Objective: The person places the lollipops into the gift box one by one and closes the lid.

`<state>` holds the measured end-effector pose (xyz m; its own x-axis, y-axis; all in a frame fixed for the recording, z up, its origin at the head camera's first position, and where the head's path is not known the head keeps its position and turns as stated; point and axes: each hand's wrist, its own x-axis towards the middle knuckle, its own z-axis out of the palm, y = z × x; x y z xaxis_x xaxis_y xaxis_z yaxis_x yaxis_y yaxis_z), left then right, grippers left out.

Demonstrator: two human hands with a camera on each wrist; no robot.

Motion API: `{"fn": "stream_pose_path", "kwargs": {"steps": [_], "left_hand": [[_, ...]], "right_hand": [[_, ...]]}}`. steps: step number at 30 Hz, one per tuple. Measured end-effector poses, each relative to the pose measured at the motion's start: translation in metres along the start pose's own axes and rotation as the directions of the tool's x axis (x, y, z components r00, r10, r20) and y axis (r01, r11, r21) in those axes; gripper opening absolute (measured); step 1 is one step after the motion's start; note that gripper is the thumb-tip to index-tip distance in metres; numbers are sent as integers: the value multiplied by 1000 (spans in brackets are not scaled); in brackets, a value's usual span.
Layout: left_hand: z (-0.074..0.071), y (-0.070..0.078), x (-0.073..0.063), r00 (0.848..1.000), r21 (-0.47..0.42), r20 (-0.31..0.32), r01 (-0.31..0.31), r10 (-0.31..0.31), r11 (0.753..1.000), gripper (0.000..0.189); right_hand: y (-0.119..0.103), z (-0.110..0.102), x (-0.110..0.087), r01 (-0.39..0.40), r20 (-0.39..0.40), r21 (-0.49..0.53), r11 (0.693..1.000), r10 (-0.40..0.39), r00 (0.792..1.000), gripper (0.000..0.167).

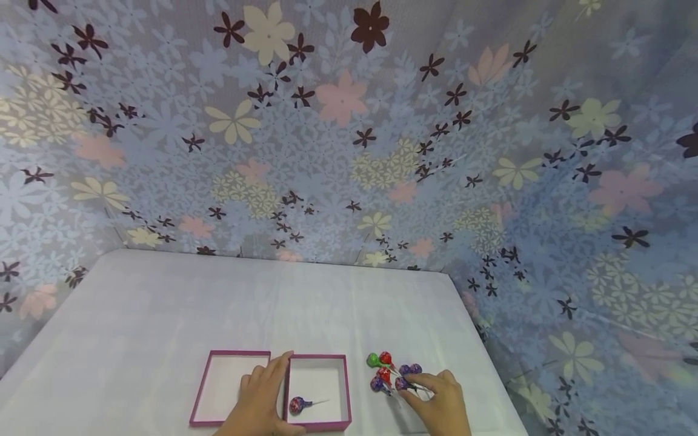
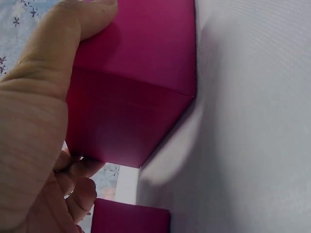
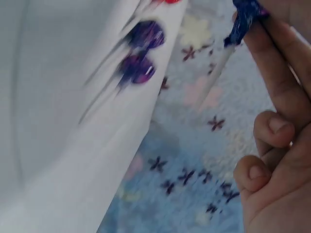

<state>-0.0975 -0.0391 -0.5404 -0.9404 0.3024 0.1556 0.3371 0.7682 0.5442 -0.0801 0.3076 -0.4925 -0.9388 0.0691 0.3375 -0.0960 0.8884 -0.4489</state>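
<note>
My left hand [image 1: 257, 399] grips the left side of a magenta box [image 1: 348, 387] with a white inside, thumb at the near wall and fingers toward the far corner. One purple-wrapped lollipop [image 1: 297, 405] lies in that box, its stick pointing right. Over the group of candies at the right, my right hand [image 1: 444, 402] pinches another purple-wrapped lollipop [image 3: 245, 22] by its head; its white stick hangs down in the right wrist view. Beside it lie red lollipops [image 1: 385, 358], a green lollipop [image 1: 373, 360] and several purple lollipops [image 1: 376, 383].
A second open magenta tray [image 1: 202, 387] or lid stands left of the box, partly behind my left hand. White cloth covers the table [image 1: 272, 303]. Flower-patterned fabric [image 1: 338, 151] hangs behind and at the right, past the table's edge.
</note>
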Motion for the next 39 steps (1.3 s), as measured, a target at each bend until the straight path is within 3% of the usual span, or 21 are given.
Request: {"fn": "stream_pose_path", "kwargs": {"steps": [7, 10, 16, 22, 25, 29, 39], "left_hand": [[-2, 1, 0, 999, -10, 16, 28, -28, 1000, 142], [-1, 1, 0, 999, 0, 24, 22, -22, 1000, 142], [-1, -1, 0, 1000, 9, 21, 0, 0, 1000, 143], [-2, -1, 0, 1000, 0, 25, 5, -5, 1000, 141], [-1, -3, 0, 1000, 19, 21, 4, -4, 1000, 140], [0, -5, 0, 1000, 32, 12, 1, -1, 999, 140], [1, -6, 0, 999, 15, 35, 10, -10, 1000, 138]], "right_hand": [[-42, 12, 13, 42, -20, 42, 998, -41, 999, 33], [-58, 19, 14, 104, -37, 91, 990, -101, 994, 34], [-87, 40, 12, 302, -80, 185, 935, -291, 953, 34], [-104, 61, 11, 396, -77, 222, 891, -389, 918, 32], [-110, 68, 10, 417, -55, 231, 879, -417, 907, 30], [-115, 74, 9, 410, -8, 224, 884, -419, 908, 30], [-119, 86, 12, 456, 12, 145, 878, -462, 887, 27]]}}
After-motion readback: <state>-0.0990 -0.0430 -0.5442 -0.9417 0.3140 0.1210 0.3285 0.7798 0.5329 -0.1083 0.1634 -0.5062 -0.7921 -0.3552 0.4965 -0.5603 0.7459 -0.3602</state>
